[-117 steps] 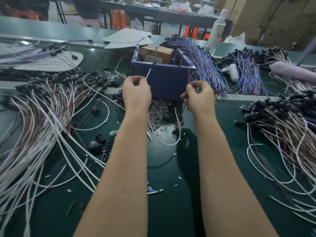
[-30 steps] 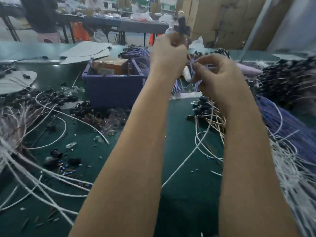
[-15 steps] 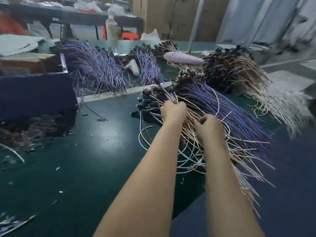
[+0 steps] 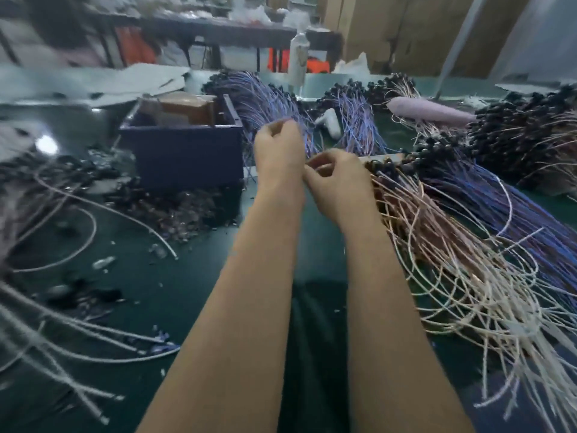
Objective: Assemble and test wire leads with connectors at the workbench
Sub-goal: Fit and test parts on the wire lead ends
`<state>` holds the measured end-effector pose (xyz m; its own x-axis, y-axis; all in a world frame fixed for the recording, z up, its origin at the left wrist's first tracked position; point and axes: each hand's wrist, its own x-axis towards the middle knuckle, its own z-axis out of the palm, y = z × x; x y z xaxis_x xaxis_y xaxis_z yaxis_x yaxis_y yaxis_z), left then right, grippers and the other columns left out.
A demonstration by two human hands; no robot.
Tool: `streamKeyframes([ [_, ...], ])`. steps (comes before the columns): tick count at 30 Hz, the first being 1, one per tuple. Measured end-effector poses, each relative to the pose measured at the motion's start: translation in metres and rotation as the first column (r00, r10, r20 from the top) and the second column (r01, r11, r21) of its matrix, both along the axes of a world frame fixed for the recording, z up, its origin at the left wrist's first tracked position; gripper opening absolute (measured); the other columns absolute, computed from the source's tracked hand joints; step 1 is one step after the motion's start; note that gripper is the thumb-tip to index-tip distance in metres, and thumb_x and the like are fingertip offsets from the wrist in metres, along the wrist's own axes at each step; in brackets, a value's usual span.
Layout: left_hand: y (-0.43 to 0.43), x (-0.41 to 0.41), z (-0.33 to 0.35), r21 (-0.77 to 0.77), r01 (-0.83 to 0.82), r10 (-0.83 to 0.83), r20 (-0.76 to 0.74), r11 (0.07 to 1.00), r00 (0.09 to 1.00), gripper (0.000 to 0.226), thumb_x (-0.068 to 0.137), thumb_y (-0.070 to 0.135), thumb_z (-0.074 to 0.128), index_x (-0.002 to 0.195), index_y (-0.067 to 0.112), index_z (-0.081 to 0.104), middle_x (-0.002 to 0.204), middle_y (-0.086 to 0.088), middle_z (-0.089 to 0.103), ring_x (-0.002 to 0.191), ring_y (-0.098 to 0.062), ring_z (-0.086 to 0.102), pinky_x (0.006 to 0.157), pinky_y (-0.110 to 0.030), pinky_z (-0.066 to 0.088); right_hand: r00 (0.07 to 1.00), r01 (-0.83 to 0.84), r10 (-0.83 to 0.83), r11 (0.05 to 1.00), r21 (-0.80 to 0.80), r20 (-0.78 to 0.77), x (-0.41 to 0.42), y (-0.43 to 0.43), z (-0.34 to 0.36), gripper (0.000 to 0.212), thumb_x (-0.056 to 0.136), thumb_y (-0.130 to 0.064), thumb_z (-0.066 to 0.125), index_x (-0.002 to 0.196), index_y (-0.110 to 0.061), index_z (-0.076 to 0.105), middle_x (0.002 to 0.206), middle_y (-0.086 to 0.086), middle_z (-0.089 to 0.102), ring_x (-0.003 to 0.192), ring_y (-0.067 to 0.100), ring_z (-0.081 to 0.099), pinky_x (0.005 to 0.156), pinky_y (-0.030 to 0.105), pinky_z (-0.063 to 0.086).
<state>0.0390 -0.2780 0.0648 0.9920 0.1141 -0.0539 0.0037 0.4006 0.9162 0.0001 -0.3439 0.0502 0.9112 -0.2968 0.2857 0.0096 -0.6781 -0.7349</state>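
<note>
Loose white leads (image 4: 62, 323) sprawl across the near left of the dark green surface (image 4: 193, 292), their ends blurred. Farther back on the left sits a dark blue bin (image 4: 187, 151) with a brown box (image 4: 190, 109) inside it, and a heap of small clear and dark parts (image 4: 178, 207) lies on the surface just in front of the bin.

In the middle, both bare forearms reach away from the camera. The left hand (image 4: 279, 154) is raised with its fingers curled in; blur hides whether anything is pinched in it. Just right of it and a little nearer, the right hand (image 4: 338, 179) has its fingers bent, thumb and forefinger drawn close together at the black-capped end of a bundle; I cannot tell whether it actually grips a lead.

That bundle of pink and white leads (image 4: 437, 251) fans out to the near right, touching a bundle of blue leads (image 4: 515, 214) beside it. Behind the hands, more blue leads (image 4: 265, 101) arch over the far edge. A white bottle (image 4: 298, 62) stands at the far side, and a pale lilac object (image 4: 427, 109) rests on the heaps at the far right.
</note>
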Motion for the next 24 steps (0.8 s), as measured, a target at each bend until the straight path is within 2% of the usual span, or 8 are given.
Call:
streamKeyframes([
  [3,0.071,0.007,-0.001,-0.01,-0.243,0.243,0.013,0.97,0.97,0.018,0.09,0.006,0.045,0.076,0.015,0.048,0.066,0.002,0.045,0.059,-0.011,0.041,0.06,-0.027,0.035,0.966,-0.237,0.24,0.97,0.043,-0.092,0.017,0.07,-0.007,0.018,0.087,-0.019,0.059,0.097,-0.008,0.068,0.097,0.013,0.071,0.081,0.026,0.06,0.076,0.034,0.049],
  [9,0.196,0.007,-0.021,0.002,-0.559,0.555,-0.108,0.829,0.824,0.009,0.088,0.007,0.045,0.096,0.008,0.049,0.083,-0.007,0.052,0.08,-0.022,0.05,0.071,-0.036,0.04,0.863,-0.487,0.475,0.873,-0.028,-0.171,0.037,0.19,-0.04,0.025,0.093,-0.018,0.052,0.11,-0.013,0.069,0.111,0.008,0.068,0.101,0.025,0.061,0.087,0.038,0.051],
  [12,0.24,0.005,-0.031,0.024,-0.601,0.594,-0.188,0.799,0.782,0.008,0.091,0.009,0.044,0.09,0.009,0.053,0.091,-0.014,0.056,0.087,-0.026,0.052,0.077,-0.039,0.046,0.85,-0.523,0.481,0.817,-0.242,-0.212,0.051,0.236,-0.056,0.029,0.095,-0.021,0.047,0.116,-0.017,0.067,0.128,0.01,0.056,0.12,0.03,0.049,0.098,0.041,0.044],
  [16,0.271,0.002,-0.04,0.102,-0.629,0.635,-0.208,0.77,0.744,0.022,0.095,0.015,0.042,0.073,0.015,0.043,0.075,-0.006,0.045,0.081,-0.021,0.044,0.072,-0.029,0.039,0.831,-0.524,0.378,0.78,-0.344,-0.409,0.065,0.276,-0.069,0.034,0.095,-0.016,0.044,0.127,-0.018,0.055,0.152,0.008,0.028,0.146,0.03,0.004,0.115,0.059,0.009],
  [18,0.274,0.001,-0.041,0.066,-0.663,0.656,-0.24,0.746,0.715,0.012,0.093,0.011,0.041,0.083,0.009,0.047,0.071,-0.003,0.041,0.069,-0.019,0.041,0.056,-0.02,0.037,0.845,-0.49,0.339,0.8,-0.346,-0.414,0.068,0.284,-0.07,0.034,0.091,-0.012,0.046,0.123,-0.014,0.056,0.146,0.008,0.038,0.144,0.028,0.013,0.115,0.056,0.012],
  [19,0.274,0.001,-0.041,0.038,-0.675,0.659,-0.264,0.737,0.704,0.008,0.092,0.01,0.041,0.092,0.007,0.049,0.076,-0.005,0.043,0.066,-0.017,0.04,0.051,-0.02,0.033,0.879,-0.446,0.339,0.833,-0.327,-0.334,0.069,0.284,-0.07,0.032,0.09,-0.011,0.047,0.119,-0.013,0.06,0.14,0.008,0.047,0.139,0.027,0.026,0.112,0.048,0.021],
  [21,0.273,0.001,-0.042,0.078,-0.677,0.671,-0.254,0.732,0.696,0.009,0.091,0.009,0.041,0.098,0.006,0.047,0.093,-0.008,0.049,0.07,-0.017,0.045,0.054,-0.024,0.035,0.919,-0.393,0.384,0.907,-0.154,-0.083,0.067,0.277,-0.061,0.028,0.091,-0.009,0.044,0.106,-0.012,0.067,0.116,0.007,0.064,0.114,0.024,0.054,0.088,0.028,0.039],
  [24,0.271,0.003,-0.042,0.259,-0.643,0.689,-0.169,0.721,0.705,0.018,0.092,0.015,0.042,0.076,0.008,0.044,0.083,-0.008,0.057,0.068,-0.021,0.051,0.071,-0.042,0.044,0.873,-0.488,0.471,0.833,0.261,0.127,0.058,0.25,-0.03,0.027,0.089,-0.003,0.045,0.083,-0.015,0.068,0.08,-0.002,0.068,0.078,0.014,0.067,0.062,0.017,0.046],
])
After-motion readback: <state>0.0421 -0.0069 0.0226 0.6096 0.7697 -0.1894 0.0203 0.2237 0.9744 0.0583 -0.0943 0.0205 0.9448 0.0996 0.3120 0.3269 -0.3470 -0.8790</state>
